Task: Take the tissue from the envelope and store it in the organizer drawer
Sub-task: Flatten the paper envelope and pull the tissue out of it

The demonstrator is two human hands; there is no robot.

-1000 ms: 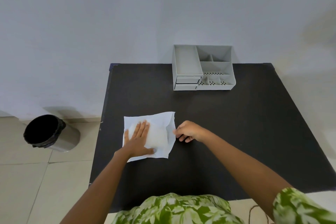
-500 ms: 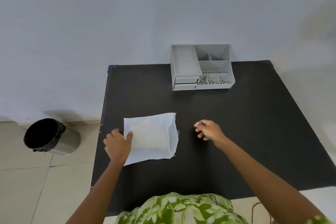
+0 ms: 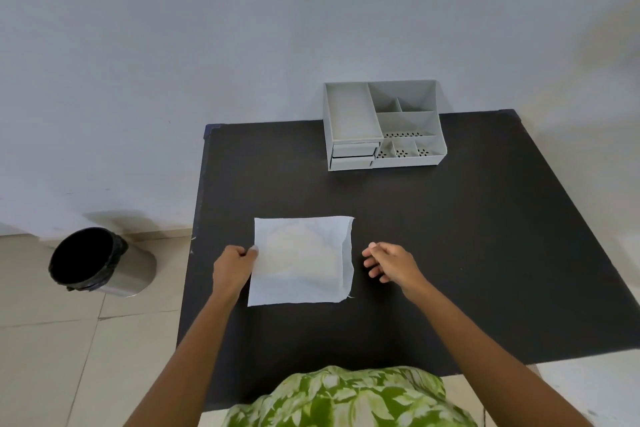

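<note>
Lying flat just left of centre in the frame, the white envelope (image 3: 304, 260) sat on the black table (image 3: 485, 253), and a paler, rounded mass showed faintly through its face; that was most likely the tissue (image 3: 299, 258), not yet out. The envelope's open side appeared to be its right edge, where a folded strip stood a little proud.

Your left hand (image 3: 232, 267) had slid off the top of the envelope, where it was pressing flat a second earlier, and was now closed on the left edge, thumb on the fabric, pinching it. Your right hand (image 3: 389, 265) had pulled back from the right edge and hung just beside it, not touching, fingers loosely curled and holding nothing.

That change read as a shift from smoothing to anchoring: you seemed set to hold the envelope with the left while the right went into the opening for the tissue. Extraction had not begun.

Toward the upper centre of the frame, well apart from the envelope, the grey desk organizer (image 3: 384, 125) stood at the table's far edge against the wall. Its two small drawers (image 3: 353, 155), stacked at the lower left of its front, both looked shut, so one would need opening before storage. At the left of the frame, a lined bin (image 3: 100, 263) stood on the floor.
</note>
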